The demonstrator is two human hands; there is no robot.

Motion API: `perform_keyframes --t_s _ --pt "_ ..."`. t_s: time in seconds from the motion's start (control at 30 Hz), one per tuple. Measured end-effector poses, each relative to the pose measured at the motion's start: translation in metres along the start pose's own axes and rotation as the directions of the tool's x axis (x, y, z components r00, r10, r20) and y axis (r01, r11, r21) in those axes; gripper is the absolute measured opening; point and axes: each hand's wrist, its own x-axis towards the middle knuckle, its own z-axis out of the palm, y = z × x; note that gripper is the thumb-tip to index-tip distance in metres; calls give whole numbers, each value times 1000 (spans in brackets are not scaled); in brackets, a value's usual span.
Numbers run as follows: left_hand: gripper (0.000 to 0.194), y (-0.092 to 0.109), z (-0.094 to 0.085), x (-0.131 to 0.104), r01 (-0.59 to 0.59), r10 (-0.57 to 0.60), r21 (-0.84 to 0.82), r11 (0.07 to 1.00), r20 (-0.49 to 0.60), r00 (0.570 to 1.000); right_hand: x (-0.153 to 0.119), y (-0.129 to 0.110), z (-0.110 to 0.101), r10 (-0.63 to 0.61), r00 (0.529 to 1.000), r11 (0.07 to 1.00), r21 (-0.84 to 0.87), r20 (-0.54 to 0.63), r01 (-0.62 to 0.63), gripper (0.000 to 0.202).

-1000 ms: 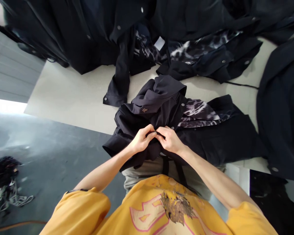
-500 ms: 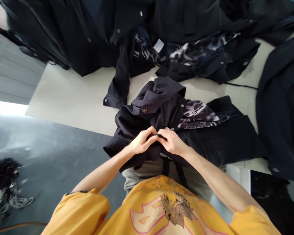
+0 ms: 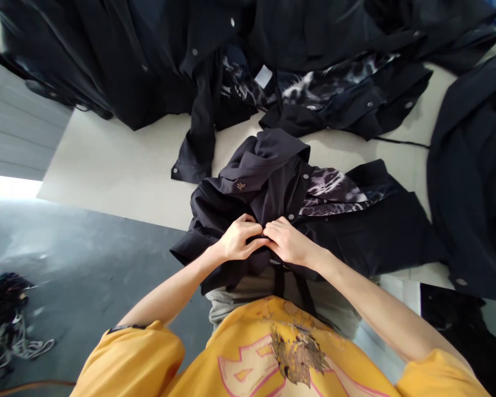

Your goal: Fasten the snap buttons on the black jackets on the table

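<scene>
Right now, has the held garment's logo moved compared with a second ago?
No: judged against the table, the logo on the held garment shows no clear shift either way; the view itself has drifted slightly.

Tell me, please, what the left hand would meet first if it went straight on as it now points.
The left hand would probably meet the right hand first, close beside it at the dark garment, though depth is unclear.

Counting one left hand (image 3: 240,238), one right hand (image 3: 288,241), one held jacket (image 3: 268,165) with at least two buttons (image 3: 306,176), one table (image 3: 116,176), one white tag (image 3: 263,76), one yellow shirt (image 3: 202,366). Can't get a solid number on the piled clothes (image 3: 107,55), tbh.
</scene>
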Motion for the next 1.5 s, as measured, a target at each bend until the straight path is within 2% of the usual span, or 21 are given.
perform_keyframes --t_s 0.17,0.33,0.47,0.6,0.7,0.83,0.93,1.0,1.07,1.13,1.2,1.27,1.33,1.43,1.5 --pt "37 -4 0 -1 -32 33 72 997 -10 999 0 -3 1 36 999 999 19 -18 -35 13" --pt "41 -9 4 -2 62 -62 -67 996 4 998 4 -5 6 106 993 992 69 -50 -102 16" --pt "42 -13 12 -4 129 -135 -134 982 -30 990 5 -3 14 175 981 978 132 -80 -163 14" --pt "41 -18 17 -5 137 -144 -89 987 -73 987 6 -3 17 271 958 946 207 -92 -248 12" --pt "34 -16 14 -2 139 -140 -12 990 -86 986 7 -1 12 290 952 933 252 -97 -259 9" --pt "21 -3 4 3 130 -124 152 980 -53 991 7 4 1 252 960 950 219 -124 -221 10" --pt "17 10 0 1 161 -159 232 959 -26 987 2 5 -7 226 959 973 92 -173 -213 11" --pt "15 20 -1 -4 192 -192 229 954 -25 981 -7 4 -12 199 955 980 19 -218 -199 11" --pt "13 29 -2 -11 230 -226 184 956 -44 973 -22 4 -18 183 932 980 -16 -313 -198 8" --pt "14 39 -3 -18 274 -268 104 956 -75 961 -40 6 -23 205 878 971 -24 -433 -239 7" --pt "18 49 -3 -24 306 -305 0 952 -94 948 -57 12 -27 245 839 958 -12 -486 -287 11" --pt "19 57 0 -29 313 -322 -94 945 -103 941 -69 19 -27 277 854 953 10 -441 -304 14" --pt "18 62 5 -33 296 -310 -125 947 -114 944 -75 27 -23 265 901 959 1 -343 -282 21" --pt "14 65 12 -38 267 -272 -67 961 -90 958 -74 34 -17 229 957 964 -93 -175 -248 28" --pt "14 66 14 -43 264 -265 -26 964 -78 961 -74 33 -14 227 971 954 -183 -79 -238 23"
